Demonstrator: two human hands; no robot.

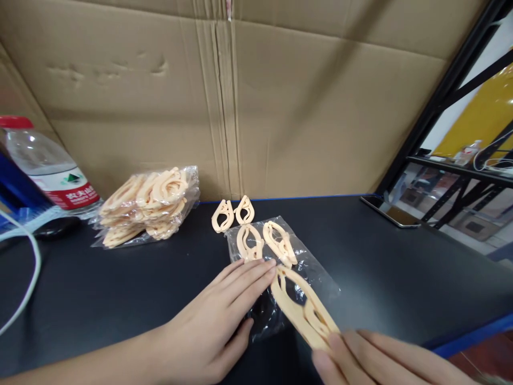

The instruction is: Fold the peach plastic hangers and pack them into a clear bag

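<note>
My left hand [230, 307] lies palm down over a clear plastic bag [316, 272], fingers stretched out. Its fingertips touch the near end of a beige folding hanger [242, 243] in the bag, and a second folded hanger [286, 250] lies beside that one. Between the fingers and thumb of my right hand [360, 355] is the near end of another beige folding hanger [294, 313], held at a slant. Its far end reaches my left fingertips; whether it is inside the bag I cannot tell. Two small folded beige pieces [215, 219] lie just beyond the bag.
A clear-wrapped stack of beige hangers [144, 206] sits at the back left. Beside it are a red-capped water bottle [52, 166], a black mouse-like object [58, 227] and a white cable [34, 267]. A phone [388, 211] lies back right. Cardboard [320, 107] walls the table's rear.
</note>
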